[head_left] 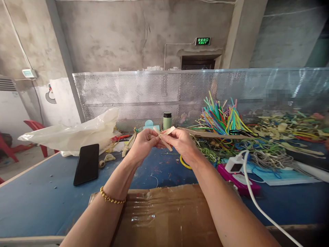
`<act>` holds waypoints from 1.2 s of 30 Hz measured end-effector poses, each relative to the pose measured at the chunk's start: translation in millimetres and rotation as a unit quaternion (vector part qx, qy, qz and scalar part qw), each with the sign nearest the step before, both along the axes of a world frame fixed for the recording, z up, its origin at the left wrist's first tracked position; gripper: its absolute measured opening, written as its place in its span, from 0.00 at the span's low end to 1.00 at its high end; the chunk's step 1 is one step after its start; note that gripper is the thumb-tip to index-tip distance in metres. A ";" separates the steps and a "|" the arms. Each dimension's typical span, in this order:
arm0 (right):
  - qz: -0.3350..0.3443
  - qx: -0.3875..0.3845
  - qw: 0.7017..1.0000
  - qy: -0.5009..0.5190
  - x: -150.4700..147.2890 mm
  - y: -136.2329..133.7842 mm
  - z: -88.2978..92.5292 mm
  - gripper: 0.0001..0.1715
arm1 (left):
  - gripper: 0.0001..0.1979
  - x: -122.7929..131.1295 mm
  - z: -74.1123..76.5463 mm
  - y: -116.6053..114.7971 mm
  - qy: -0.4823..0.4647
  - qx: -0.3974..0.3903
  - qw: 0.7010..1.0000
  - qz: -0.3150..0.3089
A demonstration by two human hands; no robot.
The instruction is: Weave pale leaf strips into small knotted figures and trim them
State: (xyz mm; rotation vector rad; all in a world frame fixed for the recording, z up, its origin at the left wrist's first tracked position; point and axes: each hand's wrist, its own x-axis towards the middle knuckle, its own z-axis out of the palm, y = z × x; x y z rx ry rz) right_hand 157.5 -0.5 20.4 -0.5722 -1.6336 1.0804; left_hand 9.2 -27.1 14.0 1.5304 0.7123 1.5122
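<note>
Both hands meet in the middle of the view, above the blue tabletop. My left hand (145,141) pinches a pale cream strip (169,130), with thumb and fingers closed on it. From the other side, my right hand (180,139) grips the same strip, thumb on top. The strip's flat ends stick out in several directions and cross between the fingertips; whether it is one piece or more I cannot tell. A gold bead bracelet (112,198) circles my left wrist. Just behind the hands stands a green jar with a black lid (167,121).
A phone (86,164) and a plastic bag (77,133) lie left. Brown cardboard (164,216) lies in front of me. At right are colourful strips (223,115), tangled cords (269,159), a magenta power strip (240,181) and a white cable (250,192). A perforated metal screen (138,92) stands behind.
</note>
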 end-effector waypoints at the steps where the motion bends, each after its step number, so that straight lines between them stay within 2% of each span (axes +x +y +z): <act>1: 0.012 -0.003 1.000 -0.004 0.0 -1.0 0.7 0.14 | 0.08 0.4 0.0 -0.4 0.003 0.005 1.000 0.004; 7: 0.047 -0.018 0.999 0.005 -2.1 -5.9 2.3 0.15 | 0.09 2.0 -0.2 -2.9 0.028 0.039 0.999 0.014; 12: 0.008 0.007 0.999 0.041 -6.7 -3.2 -2.0 0.13 | 0.11 1.2 1.6 -5.0 0.046 0.054 0.997 0.000; 18: 0.013 0.051 0.998 0.040 -7.5 -2.6 -3.0 0.09 | 0.15 -1.7 6.6 -8.2 0.048 0.044 0.997 -0.032; 22: -0.002 0.041 0.998 0.043 -6.0 -0.3 -3.4 0.09 | 0.15 -4.0 8.4 -9.3 0.050 0.046 0.997 -0.034; 28: -0.043 0.011 0.996 0.075 -9.2 6.2 -8.9 0.10 | 0.14 -6.6 8.0 -6.7 0.057 0.046 0.997 -0.031; 33: 0.007 0.005 0.999 0.051 -10.8 3.4 -7.3 0.19 | 0.12 -6.1 4.4 -1.6 0.072 0.026 0.997 -0.017; 36: -0.014 0.009 0.998 0.053 -10.4 0.5 -4.2 0.21 | 0.14 -4.1 3.5 -0.9 0.076 0.000 0.997 -0.022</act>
